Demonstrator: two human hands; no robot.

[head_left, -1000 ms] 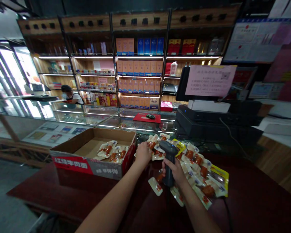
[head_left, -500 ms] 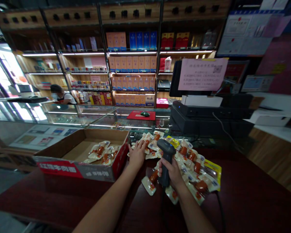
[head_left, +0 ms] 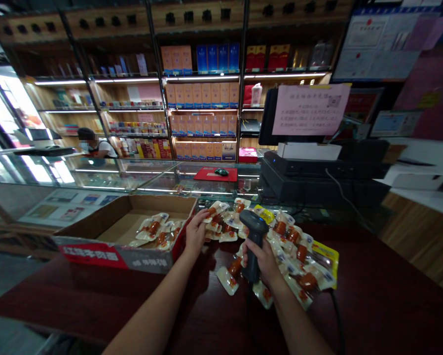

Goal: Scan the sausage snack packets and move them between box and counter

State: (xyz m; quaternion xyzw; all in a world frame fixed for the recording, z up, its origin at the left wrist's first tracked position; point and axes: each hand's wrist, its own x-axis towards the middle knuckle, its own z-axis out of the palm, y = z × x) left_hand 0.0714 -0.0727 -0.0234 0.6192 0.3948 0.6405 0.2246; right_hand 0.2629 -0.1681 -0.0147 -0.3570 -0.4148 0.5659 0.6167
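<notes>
Dark red shop counter [head_left: 377, 301] seen from above, with a glass case [head_left: 95, 177] beyond it, stocked shelves [head_left: 203, 101] at 12 o'clock, a masked co-worker [head_left: 92, 145] at 11 and a pink notice [head_left: 310, 109] at 1. An open cardboard box [head_left: 114, 259] containing some packets sits at 10. Loose sealed food packets [head_left: 295, 261] lie heaped at 12 to 1. Right hand [head_left: 264, 261], forearm angled upward, closes firmly around the handle of a corded barcode scanner [head_left: 254, 246] above the heap. Left hand [head_left: 196, 232], half-curled, reaches between box and heap; whether it grips a packet cannot be told.
</notes>
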